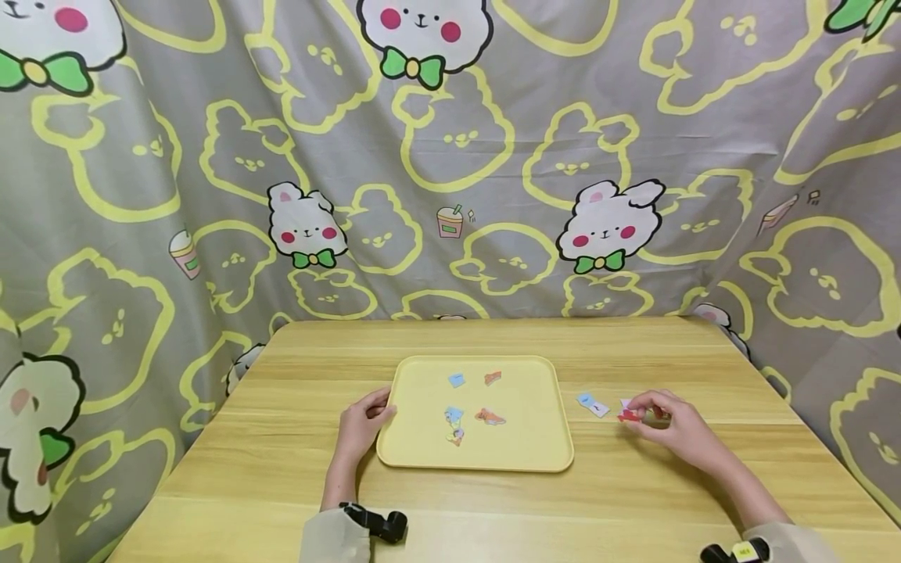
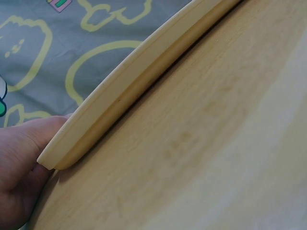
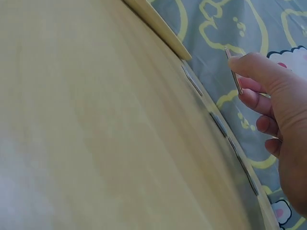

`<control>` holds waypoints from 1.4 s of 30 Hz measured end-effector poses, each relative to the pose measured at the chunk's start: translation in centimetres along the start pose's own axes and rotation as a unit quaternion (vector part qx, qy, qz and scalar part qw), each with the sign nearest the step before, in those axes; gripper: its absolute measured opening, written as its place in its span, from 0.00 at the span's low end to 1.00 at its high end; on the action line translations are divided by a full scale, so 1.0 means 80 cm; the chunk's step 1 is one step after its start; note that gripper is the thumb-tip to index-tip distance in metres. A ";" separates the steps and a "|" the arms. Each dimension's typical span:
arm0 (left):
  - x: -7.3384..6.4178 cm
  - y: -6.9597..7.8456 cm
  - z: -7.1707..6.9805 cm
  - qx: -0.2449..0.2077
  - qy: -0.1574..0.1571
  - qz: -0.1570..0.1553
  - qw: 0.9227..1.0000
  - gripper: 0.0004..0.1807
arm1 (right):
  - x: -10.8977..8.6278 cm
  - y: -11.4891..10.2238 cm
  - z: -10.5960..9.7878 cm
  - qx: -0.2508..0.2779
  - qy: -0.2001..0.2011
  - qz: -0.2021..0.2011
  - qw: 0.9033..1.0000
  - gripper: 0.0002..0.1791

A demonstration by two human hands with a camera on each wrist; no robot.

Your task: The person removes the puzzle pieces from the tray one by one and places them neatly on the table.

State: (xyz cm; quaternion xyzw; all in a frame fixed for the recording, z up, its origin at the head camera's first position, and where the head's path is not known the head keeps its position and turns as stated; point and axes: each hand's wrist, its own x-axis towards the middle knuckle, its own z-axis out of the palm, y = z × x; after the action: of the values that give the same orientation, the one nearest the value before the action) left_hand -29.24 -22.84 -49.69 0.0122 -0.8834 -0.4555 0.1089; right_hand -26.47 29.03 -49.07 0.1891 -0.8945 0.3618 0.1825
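Observation:
At the left of the yellow tray [image 1: 521, 450], my left hand [image 1: 360, 426] grips the rim. The left wrist view shows that hand [image 2: 21, 160] at the tray's corner [image 2: 96, 115]. My right hand [image 1: 676, 430] pinches a thin, flat red puzzle piece [image 1: 629, 414] between thumb and fingers, right of the tray. Seen edge-on in the right wrist view, the piece [image 3: 233, 72] is raised above the table. On the tray lie a small blue piece [image 1: 457, 379], an orange piece [image 1: 493, 378], an orange animal-shaped cluster [image 1: 489, 417] and a blue-and-yellow cluster [image 1: 454, 422].
Between tray and right hand, a blue-and-white piece [image 1: 593, 404] lies on the wooden table [image 1: 633, 500]. More flat pieces [image 3: 243, 165] show edge-on beneath the right hand. A patterned grey curtain [image 1: 493, 156] hangs around the table's back and sides.

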 end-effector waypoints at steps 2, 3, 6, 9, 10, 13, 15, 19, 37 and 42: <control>0.000 0.000 0.000 0.002 0.001 0.000 1.000 0.22 | -0.002 0.002 -0.003 -0.002 -0.001 0.005 1.000 0.13; 0.000 0.000 0.000 0.003 0.001 -0.001 1.000 0.22 | -0.002 0.003 -0.004 -0.005 -0.002 0.008 1.000 0.13; 0.000 0.001 0.000 0.004 0.002 -0.001 1.000 0.22 | -0.004 0.006 -0.008 -0.008 -0.003 0.013 1.000 0.13; -0.001 0.001 -0.001 0.003 0.002 -0.001 1.000 0.22 | -0.004 0.009 -0.013 -0.012 -0.001 0.013 1.000 0.13; -0.001 0.002 -0.001 0.003 0.001 -0.001 1.000 0.22 | -0.004 0.010 -0.014 -0.012 -0.001 0.013 1.000 0.13; -0.001 0.003 0.000 0.003 0.001 -0.003 1.000 0.22 | -0.006 0.012 -0.019 -0.017 0.001 0.019 1.000 0.12; -0.002 0.003 0.000 0.002 0.002 -0.004 1.000 0.22 | -0.007 0.013 -0.023 -0.020 0.001 0.025 0.999 0.12; -0.001 0.003 0.000 0.001 0.004 -0.002 1.000 0.22 | -0.009 0.018 -0.028 -0.021 0.006 0.026 0.999 0.12; 0.000 0.002 0.000 -0.004 0.006 0.004 1.000 0.22 | -0.015 0.040 -0.048 -0.040 0.015 0.036 0.998 0.11; -0.001 0.003 0.000 -0.003 0.004 0.003 1.000 0.22 | -0.016 0.045 -0.054 -0.047 0.021 0.039 0.998 0.11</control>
State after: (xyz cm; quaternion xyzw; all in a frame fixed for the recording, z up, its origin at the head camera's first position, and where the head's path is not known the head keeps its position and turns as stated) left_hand -29.17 -22.75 -49.51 0.0107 -0.8817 -0.4577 0.1140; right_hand -26.21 34.78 -48.81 0.1379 -0.9132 0.3299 0.1956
